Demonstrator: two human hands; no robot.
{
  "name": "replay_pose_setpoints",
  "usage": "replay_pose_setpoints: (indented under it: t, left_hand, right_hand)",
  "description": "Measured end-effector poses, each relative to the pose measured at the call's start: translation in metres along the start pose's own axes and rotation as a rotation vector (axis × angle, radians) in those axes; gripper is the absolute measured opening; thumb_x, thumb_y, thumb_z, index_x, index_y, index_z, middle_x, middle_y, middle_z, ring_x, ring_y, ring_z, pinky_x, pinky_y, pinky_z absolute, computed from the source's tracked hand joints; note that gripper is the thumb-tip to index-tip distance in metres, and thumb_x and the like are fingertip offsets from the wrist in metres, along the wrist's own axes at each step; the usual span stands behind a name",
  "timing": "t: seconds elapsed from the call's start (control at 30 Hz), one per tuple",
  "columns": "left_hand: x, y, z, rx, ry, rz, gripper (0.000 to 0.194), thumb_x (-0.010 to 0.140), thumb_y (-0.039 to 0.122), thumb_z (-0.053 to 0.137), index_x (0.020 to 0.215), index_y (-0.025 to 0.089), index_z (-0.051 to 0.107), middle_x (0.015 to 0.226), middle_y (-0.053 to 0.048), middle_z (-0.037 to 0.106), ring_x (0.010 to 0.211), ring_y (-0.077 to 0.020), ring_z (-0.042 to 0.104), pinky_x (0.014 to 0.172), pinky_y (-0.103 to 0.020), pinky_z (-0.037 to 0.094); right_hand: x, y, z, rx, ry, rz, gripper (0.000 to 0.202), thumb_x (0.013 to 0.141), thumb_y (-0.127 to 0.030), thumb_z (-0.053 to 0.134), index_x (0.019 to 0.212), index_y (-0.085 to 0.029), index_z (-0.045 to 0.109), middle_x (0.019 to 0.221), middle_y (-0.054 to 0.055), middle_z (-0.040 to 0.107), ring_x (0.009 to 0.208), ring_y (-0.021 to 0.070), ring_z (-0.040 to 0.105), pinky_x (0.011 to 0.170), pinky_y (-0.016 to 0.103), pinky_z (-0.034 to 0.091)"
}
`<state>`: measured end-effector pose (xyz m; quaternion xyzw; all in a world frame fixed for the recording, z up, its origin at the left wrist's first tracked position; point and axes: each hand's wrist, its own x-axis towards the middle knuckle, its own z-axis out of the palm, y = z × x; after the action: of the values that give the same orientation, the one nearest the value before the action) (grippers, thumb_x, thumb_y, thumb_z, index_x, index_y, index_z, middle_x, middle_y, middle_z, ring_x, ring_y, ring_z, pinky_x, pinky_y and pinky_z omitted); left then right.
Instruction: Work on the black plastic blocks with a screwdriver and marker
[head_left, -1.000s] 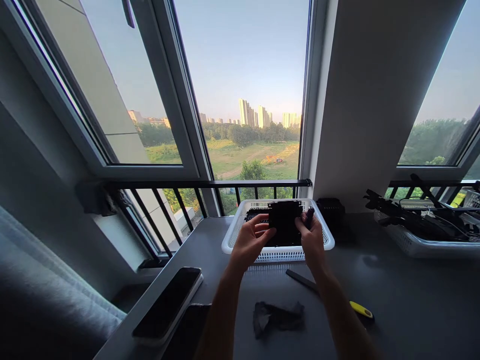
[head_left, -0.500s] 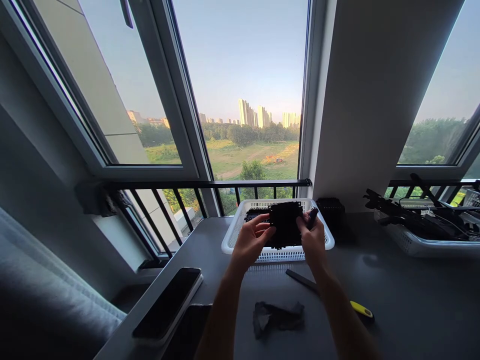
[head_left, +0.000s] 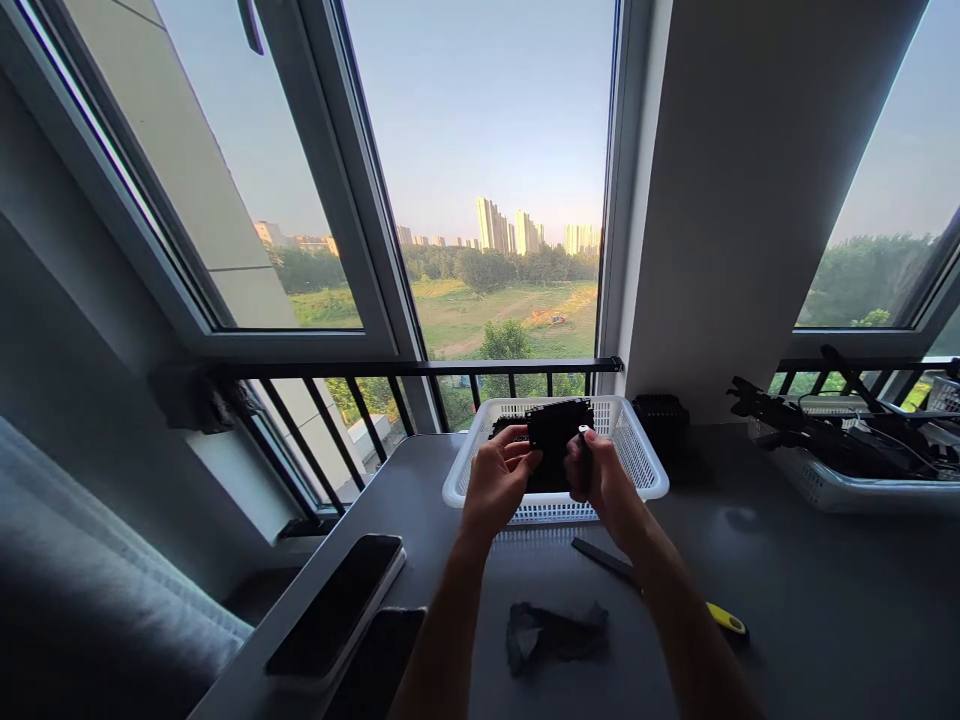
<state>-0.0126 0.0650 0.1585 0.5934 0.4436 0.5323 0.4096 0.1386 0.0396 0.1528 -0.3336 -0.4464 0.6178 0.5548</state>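
Observation:
A flat, black, roughly square part with small notched edges [head_left: 553, 440] is held up over the white plastic basket [head_left: 459, 490]. My left hand [head_left: 496, 482] grips its left edge between thumb and fingers. My right hand [head_left: 602, 478] is closed in a fist in front of the part's right side, around a small dark stick-like tool [head_left: 583, 434] with a pale tip. What kind of tool it is, and its lower end, are hidden by the fingers and shadow. More black pieces [head_left: 504, 427] lie in the basket behind my left hand.
A crumpled dark cloth [head_left: 559, 636] and a flat dark-bladed tool [head_left: 604, 558] with a yellow handle [head_left: 726, 620] lie nearer me. Two phones [head_left: 337, 605] [head_left: 382, 665] rest at left. Black parts [head_left: 661, 412] and another loaded basket [head_left: 862, 492] stand right.
My right hand has moved left and turned into a fist across the black part, with the tool's pale end now facing me. The part has shifted slightly left.

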Motion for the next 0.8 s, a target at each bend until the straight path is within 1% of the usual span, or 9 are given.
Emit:
replay_pose_setpoints:
  t: [0.03,0.1,0.27,0.37,0.53,0.8]
  left_hand:
    - [0.0,0.0,0.0,-0.004,-0.015,0.001,0.035,0.065,0.032,0.072,0.095,0.016,0.063,0.082,-0.009,0.073,0.078,-0.0251,0.07,0.076,-0.038,0.054]
    - [0.0,-0.001,0.001,-0.017,-0.048,-0.002,0.036,0.065,0.033,0.073,0.095,0.016,0.063,0.084,-0.009,0.073,0.081,-0.0266,0.071,0.076,-0.038,0.054]
    - [-0.002,0.002,0.002,-0.039,-0.091,-0.011,0.034,0.065,0.033,0.073,0.092,0.016,0.063,0.085,-0.01,0.073,0.087,-0.0281,0.071,0.079,-0.039,0.054]
    - [-0.004,0.005,0.003,-0.045,-0.088,-0.019,0.033,0.065,0.032,0.073,0.091,0.015,0.063,0.085,-0.01,0.073,0.087,-0.0283,0.071,0.079,-0.039,0.054]
    - [-0.006,0.01,0.004,-0.052,-0.077,-0.021,0.03,0.063,0.03,0.074,0.087,0.016,0.063,0.084,-0.009,0.073,0.087,-0.0282,0.071,0.081,-0.04,0.055]
    - [-0.008,0.013,0.006,-0.024,-0.119,0.002,0.025,0.068,0.029,0.07,0.088,0.016,0.063,0.085,-0.01,0.073,0.089,-0.0288,0.071,0.081,-0.042,0.055]
  right_hand:
    - [0.001,-0.001,0.001,0.043,-0.04,0.042,0.039,0.073,-0.059,0.05,0.07,-0.021,0.043,0.063,-0.003,0.037,0.056,0.012,0.03,0.05,0.024,0.024]
    - [0.003,-0.004,0.002,0.086,-0.083,0.093,0.038,0.07,-0.057,0.051,0.066,-0.021,0.041,0.059,-0.004,0.034,0.054,0.0105,0.026,0.048,0.023,0.02]
    - [0.005,-0.004,0.003,0.133,-0.126,0.152,0.031,0.064,-0.05,0.049,0.06,-0.021,0.038,0.055,-0.005,0.032,0.052,0.0101,0.025,0.046,0.023,0.019]
    - [0.005,-0.003,0.004,0.136,-0.118,0.177,0.028,0.062,-0.048,0.046,0.059,-0.022,0.036,0.054,-0.006,0.03,0.05,0.0099,0.023,0.045,0.023,0.019]
    - [0.005,-0.002,0.004,0.16,-0.097,0.184,0.027,0.064,-0.046,0.044,0.057,-0.021,0.036,0.053,-0.005,0.03,0.049,0.0095,0.025,0.045,0.022,0.02]
    - [0.007,0.001,0.0,0.231,-0.095,0.178,0.022,0.064,-0.041,0.044,0.056,-0.021,0.037,0.054,-0.005,0.03,0.049,0.0097,0.026,0.043,0.023,0.02]
